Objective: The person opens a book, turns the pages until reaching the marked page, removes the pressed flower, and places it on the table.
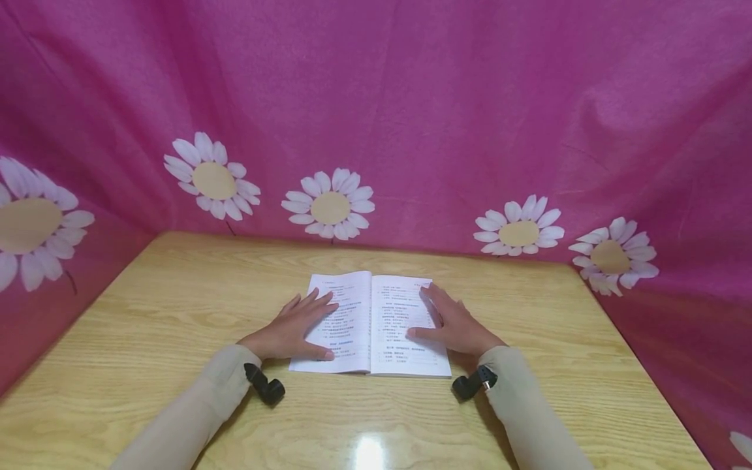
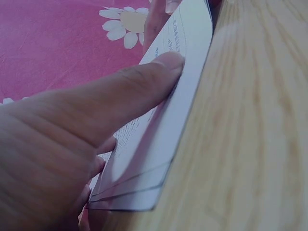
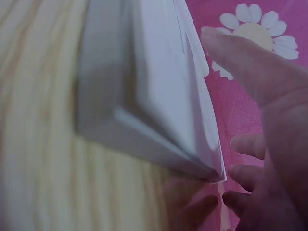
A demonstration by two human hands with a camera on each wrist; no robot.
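Note:
An open book (image 1: 358, 329) with printed white pages lies flat on the wooden table, its spine running away from me. My left hand (image 1: 294, 328) rests with fingers spread over the left page, the thumb near its lower part. In the left wrist view that thumb (image 2: 139, 89) lies straight along the page (image 2: 166, 130). Over the outer edge of the right page is my right hand (image 1: 461, 326), fingers extended and thumb pointing inward. The right wrist view shows the book's thick page block (image 3: 101, 91) and the right thumb (image 3: 245, 62) raised beside the upper page.
Behind and at both sides of the wooden table (image 1: 147, 313) hangs a pink cloth (image 1: 411, 117) printed with large white daisies. Small black cameras are strapped at the left wrist (image 1: 267, 386) and the right wrist (image 1: 470, 385), over beige sleeves.

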